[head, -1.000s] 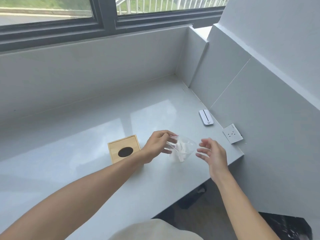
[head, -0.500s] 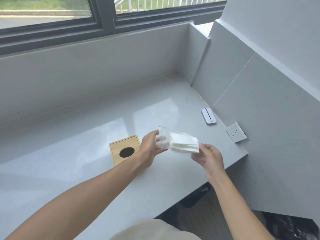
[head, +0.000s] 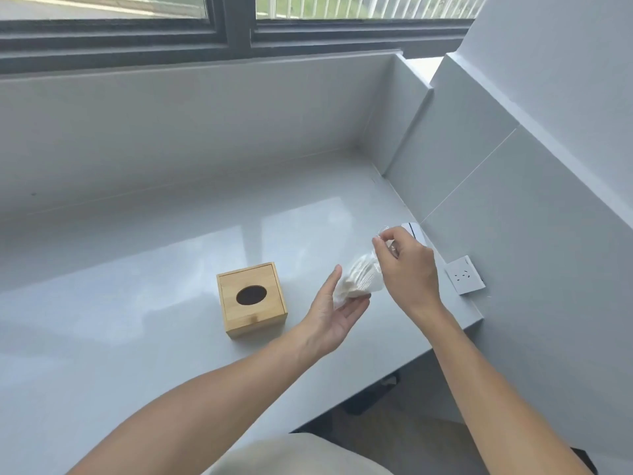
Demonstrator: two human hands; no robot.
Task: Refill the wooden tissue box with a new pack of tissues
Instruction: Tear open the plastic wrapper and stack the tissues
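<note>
Showing the tissue pack (head: 359,281) tipped up on end above the grey surface (head: 137,337), where half a second earlier lay stretched level between both hands. Right hand (head: 407,265) now raised above the pack, back toward the camera, fingertips pinching the clear wrapper at the top end; previously gripped the pack's right end from below. Left hand (head: 330,315) now turned palm up beneath the lower end, thumb extended along the near-left side, fingers loosely cupped under and against the white stack; formerly grasped the left end from the side. Whether cradling or truly gripping, hard to say, though curled fingers in contact with the wrapper. Both forearms reaching in from the bottom edge, left from lower left, right from lower right, wrists well above the surface. Pack held in the air, just right of the wooden tissue box (head: 251,299) and apart from it. Box resting upright on the surface, unmoved since the earlier frames, oval slot (head: 251,295) on top dark. Wall socket (head: 464,274) fixed to the right-hand panel, near the right hand; small white device (head: 416,231) on the surface partly hidden behind the right hand's knuckles, fully visible earlier. Window frame (head: 236,32) across the top; pale clothing (head: 298,455) at the bottom edge.
</note>
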